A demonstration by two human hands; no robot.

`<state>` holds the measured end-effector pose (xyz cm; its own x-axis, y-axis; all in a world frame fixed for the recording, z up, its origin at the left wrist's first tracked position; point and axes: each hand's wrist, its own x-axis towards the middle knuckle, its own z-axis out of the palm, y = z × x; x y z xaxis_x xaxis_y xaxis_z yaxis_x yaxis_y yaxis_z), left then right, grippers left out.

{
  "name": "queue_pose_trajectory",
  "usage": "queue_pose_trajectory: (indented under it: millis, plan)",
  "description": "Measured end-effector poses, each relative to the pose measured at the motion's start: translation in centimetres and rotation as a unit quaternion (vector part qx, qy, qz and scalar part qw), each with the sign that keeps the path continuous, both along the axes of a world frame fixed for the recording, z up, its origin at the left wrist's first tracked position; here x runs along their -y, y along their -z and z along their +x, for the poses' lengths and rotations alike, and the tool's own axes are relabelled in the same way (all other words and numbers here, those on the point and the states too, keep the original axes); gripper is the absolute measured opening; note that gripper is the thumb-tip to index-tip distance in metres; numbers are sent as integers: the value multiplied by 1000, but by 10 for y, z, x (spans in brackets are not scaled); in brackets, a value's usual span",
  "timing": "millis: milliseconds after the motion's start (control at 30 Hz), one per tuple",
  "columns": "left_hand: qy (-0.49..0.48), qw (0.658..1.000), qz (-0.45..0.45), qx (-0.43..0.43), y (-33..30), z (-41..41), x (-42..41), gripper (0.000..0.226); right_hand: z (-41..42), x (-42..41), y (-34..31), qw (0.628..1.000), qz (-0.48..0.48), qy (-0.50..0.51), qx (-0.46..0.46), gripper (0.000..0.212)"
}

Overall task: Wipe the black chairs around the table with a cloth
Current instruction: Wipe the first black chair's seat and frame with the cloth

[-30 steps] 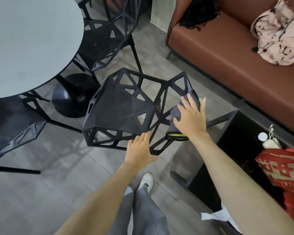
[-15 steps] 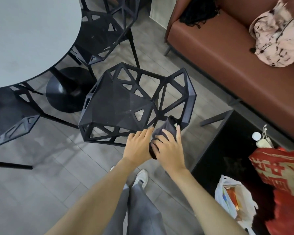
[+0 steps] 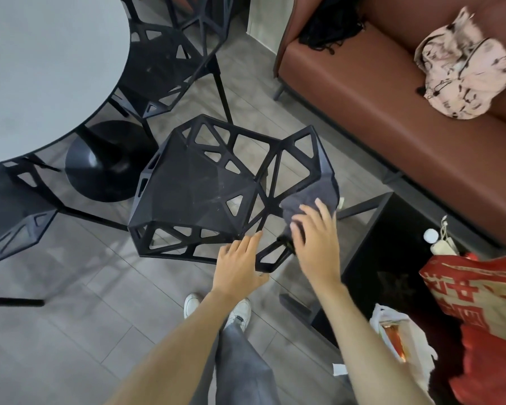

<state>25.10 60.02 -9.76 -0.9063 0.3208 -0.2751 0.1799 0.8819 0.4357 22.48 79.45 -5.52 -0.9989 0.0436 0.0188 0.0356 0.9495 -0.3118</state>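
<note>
Grey plank floor [image 3: 79, 331]; round grey table [image 3: 41, 68] at 10 o'clock, brown sofa [image 3: 392, 112] at 2 o'clock. Centre: black chair [image 3: 199, 194]. Left hand [image 3: 238, 263], fingers straight, rests on its frame; right hand [image 3: 316, 238], fingers extended, presses grey cloth [image 3: 307, 200] against the chair's backrest.

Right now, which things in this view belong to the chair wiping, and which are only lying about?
Belong to the job:
- grey cloth under the right hand
- black chair being wiped, with the left hand on its edge
- two other black chairs
- round table

Only lying about:
- brown sofa
- pink bag
- red bag
- white plastic bag
</note>
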Motion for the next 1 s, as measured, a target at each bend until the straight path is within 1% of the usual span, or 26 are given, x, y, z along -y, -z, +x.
queue_pose_trajectory:
  millis: [67,133,233,333,467,533,600,700,800,867,933,1000]
  plan:
    - [11,1000,2,4,-1,-2,0,99,24,4,0,1000,-12,-10,8,28]
    - [24,1000,-9,1,0,-7,-1,100,23,-2,-2,999,-4,-30,13,33]
    - [30,999,-21,2,2,-10,-2,101,-14,-12,-3,999,5,-23,33,32]
    - [18,999,-19,20,3,-7,-3,98,-66,-23,-2,998,-21,-2,51,36]
    - [15,998,-22,60,4,-9,-5,98,-125,-47,-2,996,-59,-35,55,41]
    - [10,996,-10,87,3,-11,-7,102,-157,-59,-5,990,-113,-47,68,41]
    - [-4,992,14,123,2,-14,-10,111,-190,-68,-7,979,-159,-71,104,44]
    - [-27,982,90,163,-11,-29,-20,116,-220,-69,-3,972,-173,-92,132,48]
    - [-73,970,177,147,-34,-57,-45,116,-211,-65,-3,976,-154,-85,126,48]
    - [-96,967,197,126,-45,-82,-61,117,-194,-66,-6,978,-135,-90,128,50]
    - [-87,978,161,104,-50,-104,-66,116,-173,-69,-11,978,-124,-91,137,53]
    - [-65,985,119,110,-51,-121,-61,116,-148,-71,-14,978,-116,-87,146,54]
